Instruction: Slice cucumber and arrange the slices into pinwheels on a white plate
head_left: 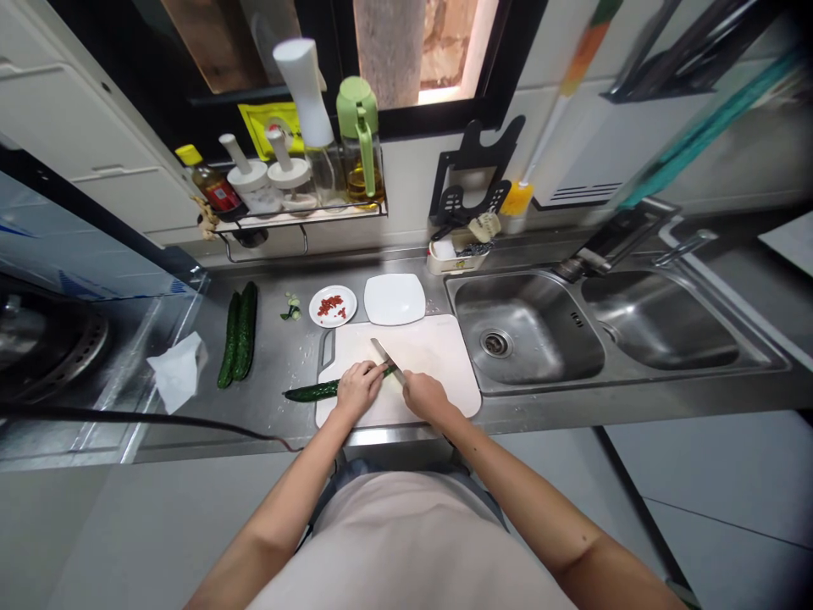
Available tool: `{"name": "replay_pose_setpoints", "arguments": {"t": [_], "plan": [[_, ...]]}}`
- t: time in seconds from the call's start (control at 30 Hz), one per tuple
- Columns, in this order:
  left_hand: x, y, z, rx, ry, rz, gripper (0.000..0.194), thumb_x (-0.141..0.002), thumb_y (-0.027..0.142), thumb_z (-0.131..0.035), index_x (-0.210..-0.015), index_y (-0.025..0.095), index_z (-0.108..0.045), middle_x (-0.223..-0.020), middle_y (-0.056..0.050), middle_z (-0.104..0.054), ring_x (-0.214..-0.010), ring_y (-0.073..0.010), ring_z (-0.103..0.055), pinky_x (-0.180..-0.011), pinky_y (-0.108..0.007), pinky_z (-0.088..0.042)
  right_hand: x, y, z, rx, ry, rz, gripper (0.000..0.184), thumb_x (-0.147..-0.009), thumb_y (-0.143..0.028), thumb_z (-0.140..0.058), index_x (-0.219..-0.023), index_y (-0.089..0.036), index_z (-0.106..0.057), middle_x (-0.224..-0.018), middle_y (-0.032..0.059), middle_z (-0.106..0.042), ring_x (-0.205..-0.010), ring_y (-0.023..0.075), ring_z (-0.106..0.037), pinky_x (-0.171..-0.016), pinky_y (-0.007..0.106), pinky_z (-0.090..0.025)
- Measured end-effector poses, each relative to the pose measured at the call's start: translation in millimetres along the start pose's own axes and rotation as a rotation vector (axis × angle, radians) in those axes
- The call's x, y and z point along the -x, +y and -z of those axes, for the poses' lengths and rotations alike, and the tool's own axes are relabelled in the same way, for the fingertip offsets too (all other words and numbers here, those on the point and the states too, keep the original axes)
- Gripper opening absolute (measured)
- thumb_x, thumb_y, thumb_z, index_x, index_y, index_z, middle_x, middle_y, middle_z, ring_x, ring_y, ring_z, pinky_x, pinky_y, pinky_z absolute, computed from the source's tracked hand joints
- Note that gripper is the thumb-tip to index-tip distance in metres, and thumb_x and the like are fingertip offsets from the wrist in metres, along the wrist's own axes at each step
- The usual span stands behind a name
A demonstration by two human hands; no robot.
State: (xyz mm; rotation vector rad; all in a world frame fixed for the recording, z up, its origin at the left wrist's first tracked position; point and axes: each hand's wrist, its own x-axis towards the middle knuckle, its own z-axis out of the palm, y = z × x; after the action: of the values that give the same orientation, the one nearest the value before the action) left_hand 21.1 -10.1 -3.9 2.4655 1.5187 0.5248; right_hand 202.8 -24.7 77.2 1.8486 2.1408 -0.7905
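Note:
A long green cucumber (311,392) lies across the white cutting board (438,356), its left end sticking out past the board's edge. My left hand (360,387) is closed over the cucumber near its right end. In my right hand (424,395) is the handle of a kitchen knife (385,352). The blade slants up and left, at the cucumber's right end just beside my left fingers; whether it touches the cucumber I cannot tell. Behind the board stand a white plate (395,299) and a small dish (349,298) holding chopped red bits.
Two more cucumbers (245,335) lie on the steel counter at left, near a crumpled white tissue (179,373). Green scraps (291,307) sit beside the dish. To the right is a double sink (527,330). A rack (298,218) with bottles and jars hangs behind.

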Motion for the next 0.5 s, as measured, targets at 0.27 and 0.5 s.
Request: {"name": "replay_pose_setpoints", "arguments": {"t": [0.27, 0.5], "plan": [[-2, -1, -0.6, 0.006, -0.020, 0.017, 0.030, -0.094, 0.031, -0.046, -0.119, 0.029, -0.063, -0.102, -0.005, -0.062, -0.093, -0.0169, -0.054, -0.082, -0.029, -0.043, 23, 11, -5, 0.011, -0.053, -0.030, 0.025, -0.092, -0.017, -0.039, -0.108, -0.015, -0.057, -0.098, 0.0142, -0.068, -0.092, 0.0234, -0.065, -0.071, 0.029, -0.041], [-2, 0, 0.1, 0.005, -0.014, 0.018, 0.031, -0.094, 0.030, -0.046, -0.119, 0.028, -0.063, -0.101, -0.005, -0.062, -0.092, -0.0168, -0.054, -0.081, -0.029, -0.043, 12, 7, -6, 0.005, -0.035, -0.023, 0.028, -0.091, -0.015, -0.037, -0.111, -0.013, -0.058, -0.100, 0.0152, -0.068, -0.095, 0.0233, -0.065, -0.074, 0.029, -0.042]]}}
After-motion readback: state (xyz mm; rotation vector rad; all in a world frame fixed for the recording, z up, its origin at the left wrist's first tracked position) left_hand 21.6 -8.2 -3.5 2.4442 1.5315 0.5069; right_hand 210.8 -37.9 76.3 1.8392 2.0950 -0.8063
